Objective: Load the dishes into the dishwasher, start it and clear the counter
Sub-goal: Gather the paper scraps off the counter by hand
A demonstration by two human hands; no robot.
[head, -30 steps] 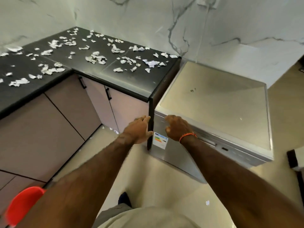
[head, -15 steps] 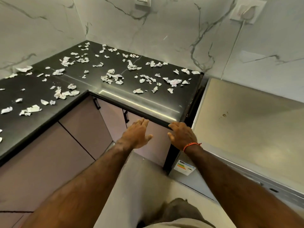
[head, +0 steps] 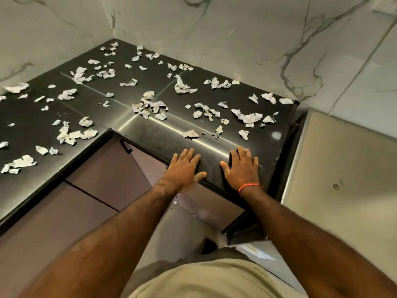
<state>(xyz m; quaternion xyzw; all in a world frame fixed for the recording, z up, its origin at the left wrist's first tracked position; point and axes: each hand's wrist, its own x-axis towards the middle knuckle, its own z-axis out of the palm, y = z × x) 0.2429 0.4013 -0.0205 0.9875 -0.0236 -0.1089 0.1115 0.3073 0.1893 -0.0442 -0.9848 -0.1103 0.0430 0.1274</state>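
A black L-shaped counter (head: 167, 138) runs along the marble walls, strewn with several crumpled scraps of white paper (head: 150, 107). My left hand (head: 184, 171) lies flat at the counter's front edge, fingers spread, holding nothing. My right hand (head: 241, 168), with an orange band at the wrist, rests palm down on the counter near its right end, also empty. The steel dishwasher (head: 343, 173) stands to the right of the counter, its door closed; only its top and a bit of its front label show.
Mauve cabinet doors (head: 107, 175) with black handles sit under the counter. Marble walls close off the back and left. A pale cord (head: 361, 67) runs down the wall behind the dishwasher. The floor lies below my arms.
Both hands have risen from the dishwasher's front corner and settled flat on the counter's edge. My view has swung left and up, away from the dishwasher and toward the counter.
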